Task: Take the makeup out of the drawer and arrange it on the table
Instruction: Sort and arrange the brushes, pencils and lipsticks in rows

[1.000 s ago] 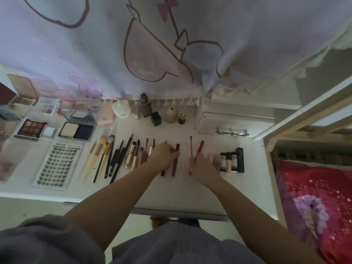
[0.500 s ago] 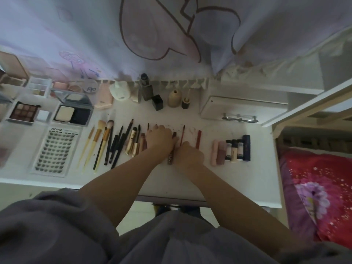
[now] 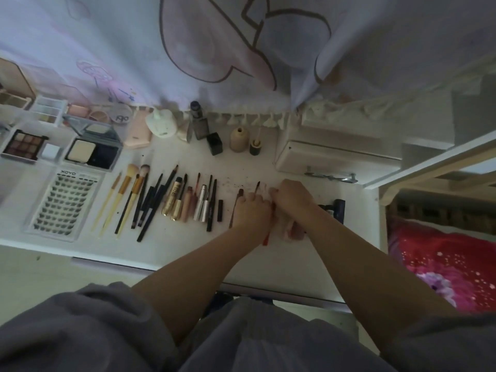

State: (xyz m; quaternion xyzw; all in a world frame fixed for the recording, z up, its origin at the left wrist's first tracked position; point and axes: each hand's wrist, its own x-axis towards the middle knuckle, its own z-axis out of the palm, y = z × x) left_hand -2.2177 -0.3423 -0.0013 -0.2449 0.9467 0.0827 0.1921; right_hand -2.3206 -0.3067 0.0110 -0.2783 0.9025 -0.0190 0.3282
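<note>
Spanning the frame below a printed curtain [image 3: 241, 49], the white table [image 3: 281, 259] carried the makeup in rows: false-lash tray [image 3: 63, 204], powder compact [image 3: 92, 153], eyeshadow palette [image 3: 24, 143], then brushes [image 3: 128, 200] and pencils [image 3: 212, 205] side by side. Left hand [image 3: 253, 210] and right hand [image 3: 291, 197] met mid-table, fingers curled over a red pencil [image 3: 266, 237] and thin brush [image 3: 257, 187]; which hand pinched which could not be told
</note>
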